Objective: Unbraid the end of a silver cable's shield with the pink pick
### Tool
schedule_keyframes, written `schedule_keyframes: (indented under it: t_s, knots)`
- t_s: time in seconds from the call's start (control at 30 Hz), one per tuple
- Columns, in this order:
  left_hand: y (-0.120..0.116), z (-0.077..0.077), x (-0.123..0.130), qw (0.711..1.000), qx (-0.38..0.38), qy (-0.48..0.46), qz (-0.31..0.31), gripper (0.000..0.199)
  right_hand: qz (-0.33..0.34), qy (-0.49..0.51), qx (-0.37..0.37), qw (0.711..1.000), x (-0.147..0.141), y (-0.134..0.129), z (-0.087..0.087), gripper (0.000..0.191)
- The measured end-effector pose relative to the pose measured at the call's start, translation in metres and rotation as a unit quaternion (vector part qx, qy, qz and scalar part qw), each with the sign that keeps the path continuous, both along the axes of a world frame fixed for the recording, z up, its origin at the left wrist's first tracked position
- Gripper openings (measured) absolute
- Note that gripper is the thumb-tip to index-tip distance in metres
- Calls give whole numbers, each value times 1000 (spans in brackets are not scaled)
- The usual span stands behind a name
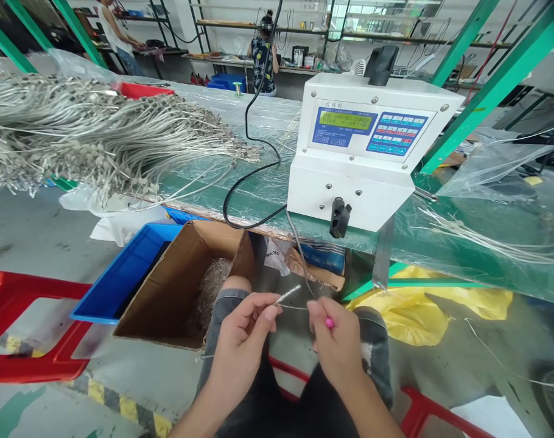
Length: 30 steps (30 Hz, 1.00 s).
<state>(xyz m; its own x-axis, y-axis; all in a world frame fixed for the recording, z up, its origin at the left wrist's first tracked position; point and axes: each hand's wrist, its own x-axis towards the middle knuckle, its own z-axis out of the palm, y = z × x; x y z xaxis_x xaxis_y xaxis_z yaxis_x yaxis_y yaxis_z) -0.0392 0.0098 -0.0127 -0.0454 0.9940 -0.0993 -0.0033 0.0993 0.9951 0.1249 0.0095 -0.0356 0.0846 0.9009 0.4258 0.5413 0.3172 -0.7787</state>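
Observation:
My left hand (245,331) is closed, pinching a thin cable near its end between thumb and fingers. The silvery braided end of the cable (288,295) sticks out up and to the right. My right hand (334,340) is closed around a thin tool with a round pink end (329,322); the rest of it is mostly hidden in the fist. A fine, straight line (295,308) spans the gap between both hands; whether it is the tool's tip or a wire I cannot tell. Both hands are above my lap, below the bench edge.
A white machine (354,152) with display and keypad stands on the green bench (199,182). Bundled cables (98,134) are heaped at left, more wires (482,234) at right. Below are a cardboard box (162,298), blue bin (108,274), red stool (35,328) and yellow bag (409,316). Two people are farther back.

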Motion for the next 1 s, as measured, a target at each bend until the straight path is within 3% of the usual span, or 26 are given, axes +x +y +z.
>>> schedule_keyframes:
  t_s: [0.2,0.33,0.43,0.63,1.0]
  knots:
    - [5,-1,-9,1000,-8,-7,12,17,20,13,20,1000,14,-4,-2,13]
    - [5,-1,-9,1000,-12,-1,2,19,59,-41,116,991,13,-1,-2,28]
    - [4,-1,-8,1000,-17,0,-8,20,89,-50,143,984,10,4,1,25]
    - [1,1,-9,999,-25,-4,-19,19,97,-6,117,988,7,9,8,11]
    - [-1,3,-5,999,-20,-22,-18,15,78,34,32,996,1,7,1,17]
